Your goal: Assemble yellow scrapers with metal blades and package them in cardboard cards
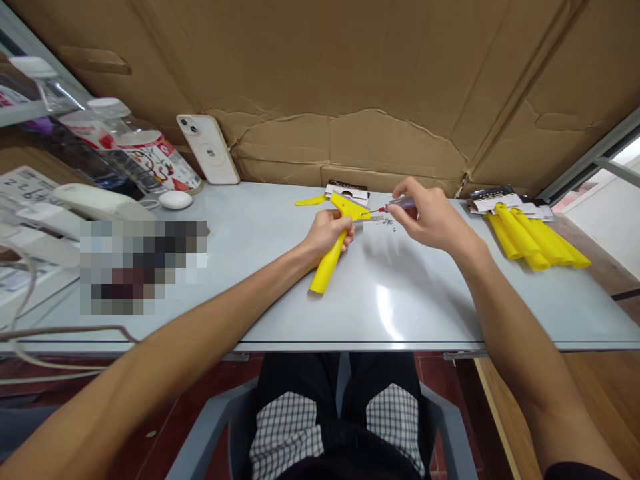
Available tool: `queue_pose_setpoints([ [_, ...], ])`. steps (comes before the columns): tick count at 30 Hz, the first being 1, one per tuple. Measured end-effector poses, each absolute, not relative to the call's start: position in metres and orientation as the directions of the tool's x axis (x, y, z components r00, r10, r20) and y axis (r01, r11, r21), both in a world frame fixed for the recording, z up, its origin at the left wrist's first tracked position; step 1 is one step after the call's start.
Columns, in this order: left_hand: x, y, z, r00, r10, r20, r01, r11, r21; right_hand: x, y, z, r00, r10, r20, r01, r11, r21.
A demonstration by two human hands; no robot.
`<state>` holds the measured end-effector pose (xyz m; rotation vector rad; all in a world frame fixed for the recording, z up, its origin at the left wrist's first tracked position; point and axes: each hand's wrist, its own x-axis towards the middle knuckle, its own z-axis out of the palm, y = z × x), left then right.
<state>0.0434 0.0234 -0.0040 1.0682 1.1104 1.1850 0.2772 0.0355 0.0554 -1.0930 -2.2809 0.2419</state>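
My left hand (327,233) is closed around a yellow plastic tool (327,267) with a tubular handle and a wider head. A thin metal strip (361,219) lies along that head, beside my thumb. My right hand (425,210) grips a small screwdriver (386,209) with a translucent purple handle, its tip at or close to the yellow head; whether it touches I cannot tell. Several tiny dark screws (388,222) lie on the table just below the screwdriver. Behind my left hand are a flat yellow piece (311,200) and a black and white packaging card (349,191).
At the right lie several yellow handles (530,233) with packaging cards (495,199). A phone (210,150) leans on the cardboard (400,87) behind the grey table (300,320). Bottles (155,160), a white mouse (175,200), a blurred-out patch and cables (65,331) occupy the left.
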Motion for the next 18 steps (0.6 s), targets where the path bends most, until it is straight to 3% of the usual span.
queue_pose_setpoints([
  [18,0.0399,0.0266,-0.0101,0.087,0.994,-0.062,-0.131,0.073,0.989,0.2808,0.0368,0.0570,-0.481,0.784,0.392,0.696,0.613,-0.374],
])
